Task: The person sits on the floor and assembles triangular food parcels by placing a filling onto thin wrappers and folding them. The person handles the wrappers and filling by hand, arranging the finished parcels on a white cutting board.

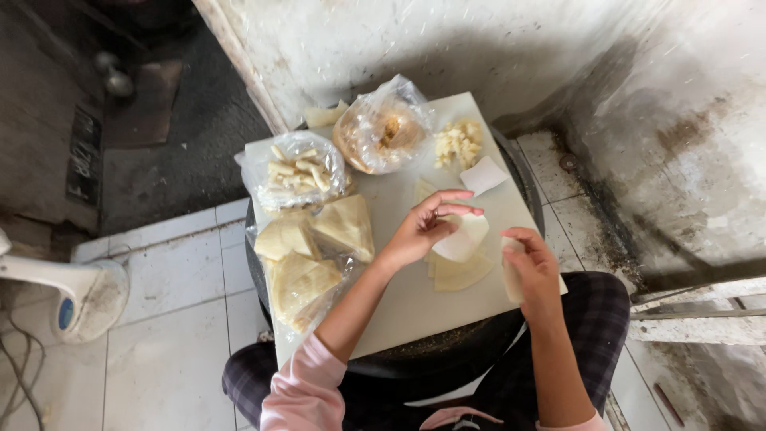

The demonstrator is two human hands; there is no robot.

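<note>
The left hand point(419, 231) pinches a pale wrapper point(465, 236) over the board point(399, 307), fingers point(456, 209) closed on its edge; the right hand point(533, 267) grips a second wrapper point(511, 279) at the board's right rim, fingers curled round it; under the left hand lies a small stack point(461, 273) of flat sheets, so much wrapping seems left; folded triangles point(319, 247) in plastic at the left look finished. Farther back sit a bag of sticks point(299, 172), a second bag point(381, 132), a crumbly filling heap point(457, 144) and one square sheet point(483, 175); nothing blocks the hands, though the wall point(447, 48) crowds the far edge.
</note>
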